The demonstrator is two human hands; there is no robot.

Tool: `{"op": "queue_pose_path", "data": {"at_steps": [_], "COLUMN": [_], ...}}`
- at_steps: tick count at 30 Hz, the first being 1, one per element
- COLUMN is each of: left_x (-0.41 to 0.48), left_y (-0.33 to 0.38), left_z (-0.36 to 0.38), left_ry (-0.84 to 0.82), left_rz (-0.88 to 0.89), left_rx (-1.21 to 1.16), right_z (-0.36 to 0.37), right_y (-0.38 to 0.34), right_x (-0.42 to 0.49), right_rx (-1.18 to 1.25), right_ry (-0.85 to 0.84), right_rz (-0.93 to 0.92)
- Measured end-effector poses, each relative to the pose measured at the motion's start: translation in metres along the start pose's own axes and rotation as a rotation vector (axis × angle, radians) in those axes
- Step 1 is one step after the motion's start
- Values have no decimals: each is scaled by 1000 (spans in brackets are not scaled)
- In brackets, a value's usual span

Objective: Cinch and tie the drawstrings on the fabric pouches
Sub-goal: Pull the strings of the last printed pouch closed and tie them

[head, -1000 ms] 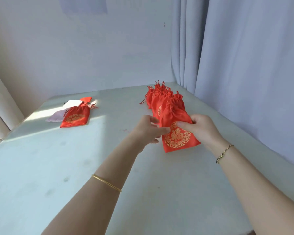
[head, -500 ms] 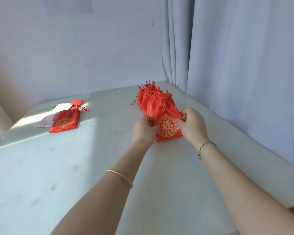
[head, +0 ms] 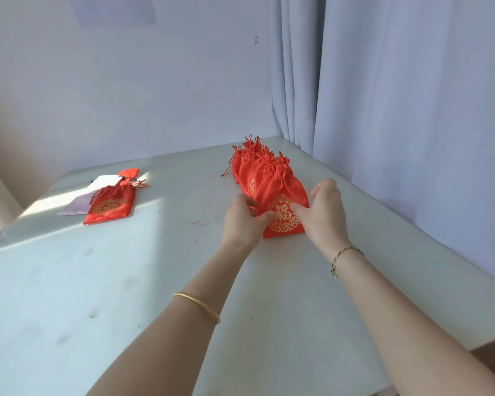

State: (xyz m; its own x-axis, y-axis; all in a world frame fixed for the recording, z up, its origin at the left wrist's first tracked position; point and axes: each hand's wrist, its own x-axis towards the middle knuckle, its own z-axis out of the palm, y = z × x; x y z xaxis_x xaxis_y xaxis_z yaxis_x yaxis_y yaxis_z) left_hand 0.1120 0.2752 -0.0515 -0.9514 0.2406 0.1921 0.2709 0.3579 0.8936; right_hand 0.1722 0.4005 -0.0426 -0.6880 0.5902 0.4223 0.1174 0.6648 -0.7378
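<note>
Counter (head: 126, 295): pale, smooth, carrying all items; curtain (head: 412, 110) hangs along its right edge. Row of red pouches (head: 252, 167): overlapping stack at centre-right, necks gathered, cord loops standing at the far end; judged already cinched. Front pouch (head: 283, 215): nearest of the row, red satin-like cloth with a gold woven emblem, lying flat on the counter against the pouch behind. Judged light, limp and slippery; it will fold rather than hold shape, so lift by the side seams or gathered neck, never the thin cords alone. Single pouch (head: 110, 207): far left in the sun patch, neck gathered, resting partly on a white cloth (head: 77, 205); well apart from the row. Left hand (head: 243, 221): thumb and fingers pinching the front pouch's left edge. Right hand (head: 323, 212): thumb on the emblem face, fingers curled behind the right edge, gripping. Drawstrings (head: 226, 171): fine red cords, trailing left from the row's far end; knots too small to judge.
</note>
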Motion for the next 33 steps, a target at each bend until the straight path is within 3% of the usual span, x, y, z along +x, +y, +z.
{"op": "queue_pose_path", "data": {"at_steps": [4, 8, 14, 18, 22, 25, 29, 33], "left_x": [-1, -2, 19, 37, 58, 72, 71, 45], "left_y": [-3, -13, -56, -93, -118, -127, -123, -97], "left_z": [-5, -26, -110, -170, -200, -206, -209, -195], "left_ry": [-1, 23, 256, 283, 130, 44, 113, 74], "left_rz": [-13, -65, -75, -160, -203, -243, -72, 39], "left_rx": [-12, 0, 278, 618, 874, 944, 1049, 914], "right_z": [-1, 18, 72, 124, 167, 185, 188, 187], "right_y": [-12, -34, -81, -112, -121, -117, -110, -107], "right_x": [-14, -43, -45, -37, -36, -38, -34, -27], "right_rx": [1, -20, -130, -25, 180, 257, 329, 383], "right_ry": [1, -151, -397, -502, -541, -537, -496, -446], "right_rz": [-44, -214, -356, -272, -145, -127, -126, -54]}}
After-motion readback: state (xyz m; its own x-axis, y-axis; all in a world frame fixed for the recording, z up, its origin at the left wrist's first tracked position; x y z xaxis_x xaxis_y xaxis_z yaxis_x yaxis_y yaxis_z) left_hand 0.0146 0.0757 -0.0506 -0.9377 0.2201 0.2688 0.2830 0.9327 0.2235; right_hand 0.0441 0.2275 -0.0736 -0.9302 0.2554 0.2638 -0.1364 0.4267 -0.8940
